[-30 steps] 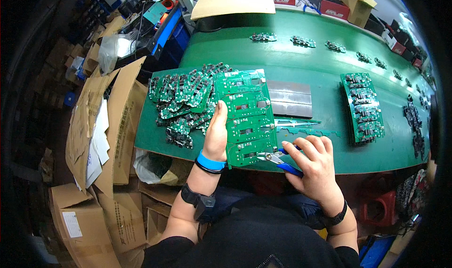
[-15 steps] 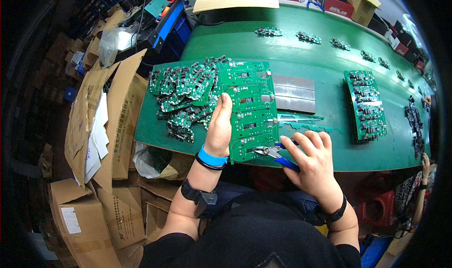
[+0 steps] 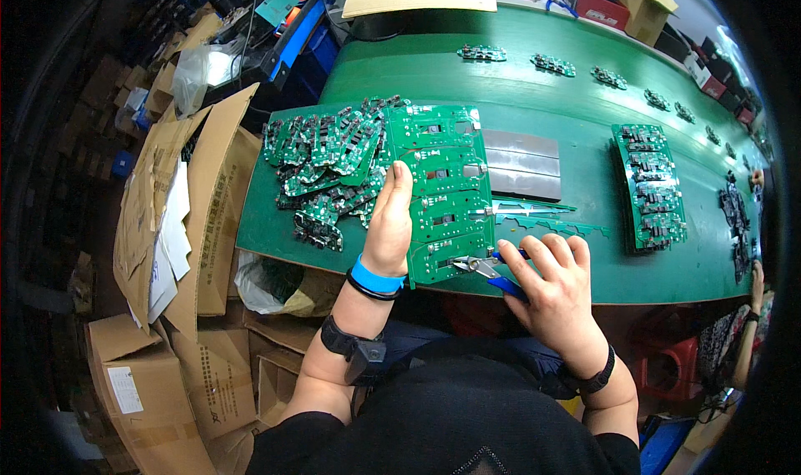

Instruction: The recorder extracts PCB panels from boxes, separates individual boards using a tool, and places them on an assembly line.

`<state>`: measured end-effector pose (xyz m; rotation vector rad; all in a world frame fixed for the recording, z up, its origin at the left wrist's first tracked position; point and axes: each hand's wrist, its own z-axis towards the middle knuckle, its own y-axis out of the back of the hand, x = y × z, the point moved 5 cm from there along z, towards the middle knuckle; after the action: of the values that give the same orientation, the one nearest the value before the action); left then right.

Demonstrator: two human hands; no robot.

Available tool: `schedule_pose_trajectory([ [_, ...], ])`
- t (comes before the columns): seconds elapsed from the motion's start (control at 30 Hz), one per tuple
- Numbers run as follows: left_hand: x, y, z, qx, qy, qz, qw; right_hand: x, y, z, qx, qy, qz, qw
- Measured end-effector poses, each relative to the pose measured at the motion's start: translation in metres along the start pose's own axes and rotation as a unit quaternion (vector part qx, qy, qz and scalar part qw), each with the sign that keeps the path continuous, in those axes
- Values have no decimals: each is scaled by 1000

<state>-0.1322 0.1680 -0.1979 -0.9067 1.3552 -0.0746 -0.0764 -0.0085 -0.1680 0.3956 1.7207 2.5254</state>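
Note:
My left hand point(image 3: 389, 225) grips the left edge of a green circuit board panel point(image 3: 434, 204), its thumb lying on the face. The panel is held tilted above the near edge of the green bench. My right hand point(image 3: 552, 279) is wrapped round blue-handled side cutters point(image 3: 506, 286). Their metal jaws rest at a slot in the panel's lowest section; whether they bite on anything is too small to tell. Left of the panel lies a heap of separate circuit boards point(image 3: 325, 154). Thin green offcut strips point(image 3: 551, 226) lie to its right.
Grey metal blocks point(image 3: 524, 165) sit behind the strips. A stack of board panels point(image 3: 649, 187) stands to the right. Single boards point(image 3: 553, 65) line the green belt point(image 3: 400, 62). Cardboard boxes point(image 3: 213, 216) crowd the left side. At far right, a co-worker's arm point(image 3: 748, 333) reaches to the bench.
The cutters' handles have drawn slightly closer together, jaws staying at the same slot. Single boards on the belt have drifted a little to the right. The co-worker's hand at far right has shifted slightly.

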Motion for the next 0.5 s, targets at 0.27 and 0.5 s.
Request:
schedule_pose_trajectory([
  [0.27, 0, 1, -2, 1, 15, -49, 999, -1, 0, -1, -10, 13, -5, 1000],
  [0.5, 1, 12, -4, -20, 14, 1, 1000, -2, -4, 0, -27, 12, 27, 999],
])
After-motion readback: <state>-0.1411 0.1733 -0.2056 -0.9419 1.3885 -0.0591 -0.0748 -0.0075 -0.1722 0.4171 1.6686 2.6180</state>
